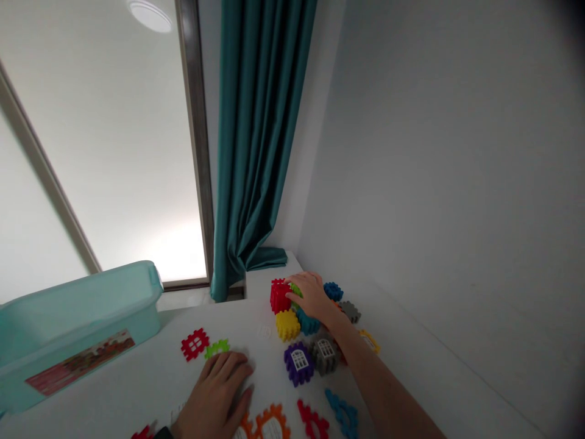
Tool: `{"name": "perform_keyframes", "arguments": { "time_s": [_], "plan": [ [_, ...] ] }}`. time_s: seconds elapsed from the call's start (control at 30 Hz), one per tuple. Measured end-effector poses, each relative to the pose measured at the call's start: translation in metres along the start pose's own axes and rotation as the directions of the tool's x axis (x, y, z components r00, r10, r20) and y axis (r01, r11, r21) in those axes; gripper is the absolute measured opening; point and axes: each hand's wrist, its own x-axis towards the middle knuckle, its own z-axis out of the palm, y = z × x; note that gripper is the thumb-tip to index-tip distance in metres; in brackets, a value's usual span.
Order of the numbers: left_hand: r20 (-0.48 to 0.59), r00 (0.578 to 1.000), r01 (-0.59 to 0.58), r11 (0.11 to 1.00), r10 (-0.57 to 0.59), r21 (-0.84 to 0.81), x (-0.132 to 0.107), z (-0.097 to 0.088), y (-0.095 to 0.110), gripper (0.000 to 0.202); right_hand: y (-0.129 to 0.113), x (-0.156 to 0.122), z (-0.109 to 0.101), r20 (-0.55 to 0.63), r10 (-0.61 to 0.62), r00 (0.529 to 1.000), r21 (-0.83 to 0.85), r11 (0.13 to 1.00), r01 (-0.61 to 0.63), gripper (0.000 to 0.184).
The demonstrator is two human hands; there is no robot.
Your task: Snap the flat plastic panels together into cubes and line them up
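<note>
My right hand (312, 295) reaches to the far side of the white table (137, 378) and closes its fingers over a green block beside a red cube-like block (278, 297). My left hand (219, 390) lies flat on the table near me, fingers stretched, holding nothing. Just beyond its fingertips lie a light green flat piece (217, 348) and a red flat piece (195, 344). A yellow block (287, 325), a teal block (308, 323), a purple block with a white window (298, 363) and a grey one with a window (325, 355) sit between my arms.
A pale teal plastic bin (77, 329) stands at the left. Orange (273, 422), red (313, 421) and blue (343, 414) flat pieces lie near the front edge. A blue block (333, 291) and a grey one (351, 311) sit by the wall. A teal curtain (256, 140) hangs behind.
</note>
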Motion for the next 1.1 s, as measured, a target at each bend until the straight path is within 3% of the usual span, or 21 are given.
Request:
{"name": "perform_keyframes", "arguments": {
  "time_s": [1.1],
  "plan": [
    [-0.01, 1.0, 0.012, 0.999, -0.012, -0.032, 0.0028, -0.0059, 0.0058, 0.027, -0.0054, -0.0018, 0.0001, 0.014, 0.011, 1.0, -0.025, 1.0, -0.01, 0.02]
  ]
}}
